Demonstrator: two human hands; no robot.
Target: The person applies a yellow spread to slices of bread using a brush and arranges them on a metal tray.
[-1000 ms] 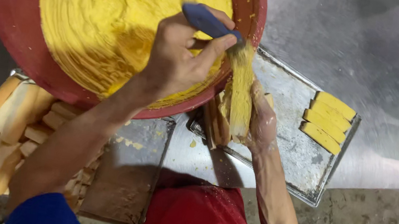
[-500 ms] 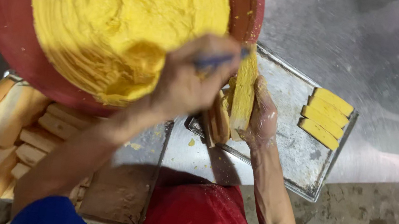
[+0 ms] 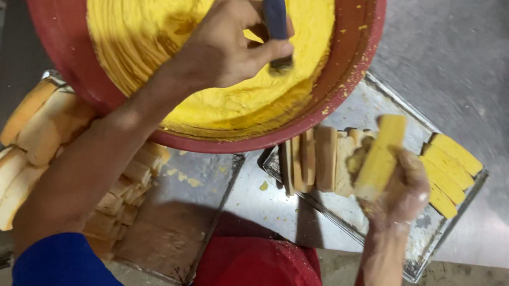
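Top of frame: red bowl [image 3: 355, 77] heaped with yellow spread [image 3: 173, 14]; right of centre, metal tray [image 3: 396, 109] lined with coated bread sticks [image 3: 451, 166]; lower left, plain bread [image 3: 25, 139]. Left hand [image 3: 224, 47] over the bowl, clenched on a knife [image 3: 276, 15] dipped in spread; right hand [image 3: 399, 191] above the tray, gripping a coated bread slice [image 3: 380, 156]

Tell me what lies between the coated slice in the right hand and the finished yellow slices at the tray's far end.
In the head view, only bare metal tray separates the coated slice in the right hand from the yellow slices.
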